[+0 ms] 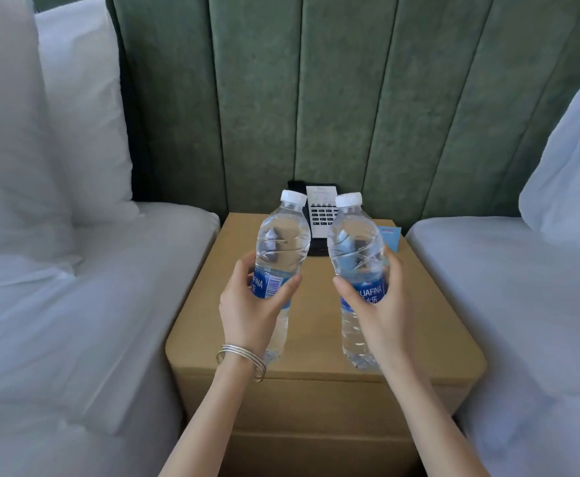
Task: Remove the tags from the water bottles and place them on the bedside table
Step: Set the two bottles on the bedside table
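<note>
I hold two clear water bottles with white caps and blue labels above the tan bedside table (433, 321). My left hand (247, 308) grips the left bottle (281, 242) around its label, tilted slightly right. My right hand (381, 304) grips the right bottle (355, 242) around its label, tilted slightly left. No tag shows on either bottle neck. A light blue card (391, 237) lies on the table behind the right bottle, partly hidden.
A black telephone with a white keypad panel (321, 215) stands at the back of the table against the green padded headboard (316, 98). White beds flank the table, left bed (75, 321) with pillows (75, 115), right bed (522, 304).
</note>
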### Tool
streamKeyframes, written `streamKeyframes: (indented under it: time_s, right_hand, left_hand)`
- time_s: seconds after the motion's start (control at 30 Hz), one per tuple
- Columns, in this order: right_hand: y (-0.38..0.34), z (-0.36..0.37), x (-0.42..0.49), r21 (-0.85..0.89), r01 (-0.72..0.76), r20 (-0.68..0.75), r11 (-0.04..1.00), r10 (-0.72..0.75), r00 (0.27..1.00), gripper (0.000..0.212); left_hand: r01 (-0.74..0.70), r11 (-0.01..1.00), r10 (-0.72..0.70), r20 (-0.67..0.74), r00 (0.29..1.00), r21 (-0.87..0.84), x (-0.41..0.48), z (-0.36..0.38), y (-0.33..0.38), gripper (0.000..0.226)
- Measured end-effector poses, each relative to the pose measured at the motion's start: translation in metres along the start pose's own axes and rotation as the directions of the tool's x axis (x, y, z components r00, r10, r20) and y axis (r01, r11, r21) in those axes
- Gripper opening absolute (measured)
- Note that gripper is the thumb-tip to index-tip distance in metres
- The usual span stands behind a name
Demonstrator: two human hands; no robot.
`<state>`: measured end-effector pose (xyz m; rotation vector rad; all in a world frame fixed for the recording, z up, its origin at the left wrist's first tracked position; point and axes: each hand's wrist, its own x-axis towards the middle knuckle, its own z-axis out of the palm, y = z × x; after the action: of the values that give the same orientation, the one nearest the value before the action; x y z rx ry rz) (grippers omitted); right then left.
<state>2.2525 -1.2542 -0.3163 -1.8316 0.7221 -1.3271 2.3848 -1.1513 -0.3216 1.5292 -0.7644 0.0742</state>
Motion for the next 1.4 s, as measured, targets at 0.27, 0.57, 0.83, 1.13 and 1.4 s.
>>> streamKeyframes:
  time_s: [0.27, 0.57, 0.83, 1.13, 1.4]
  right_hand:
    - [0.053, 0.022, -0.01, 0.151, 0.196, -0.198, 0.969, -0.165, 0.966, 0.078]
    - [0.066, 0.032, -0.006, 0.02, 0.294, -0.156, 0.955, -0.288, 0.945, 0.086]
    - [0.086, 0.012, -0.041, -0.139, 0.27, 0.028, 0.953, -0.269, 0.963, 0.093]
    - [0.081, 0.019, -0.011, -0.084, 0.176, 0.101, 0.981, -0.167, 0.981, 0.093]
    - [0.097, 0.031, 0.018, -0.099, 0.145, 0.113, 0.984, -0.134, 0.984, 0.094]
  left_hand:
    - [-0.166, 0.972, 0.144, -0.136, 0.98, -0.167, -0.005, 0.025, -0.04, 0.052]
    - [-0.247, 0.957, 0.223, -0.157, 0.962, -0.153, -0.009, 0.034, -0.057, 0.062]
    - [-0.25, 0.961, 0.241, 0.082, 0.967, 0.122, -0.037, 0.016, -0.083, 0.078]
    - [-0.189, 0.969, 0.164, 0.153, 0.974, 0.161, -0.01, 0.028, -0.077, 0.074]
    - [-0.149, 0.966, 0.11, 0.188, 0.976, 0.21, 0.021, 0.043, -0.089, 0.074]
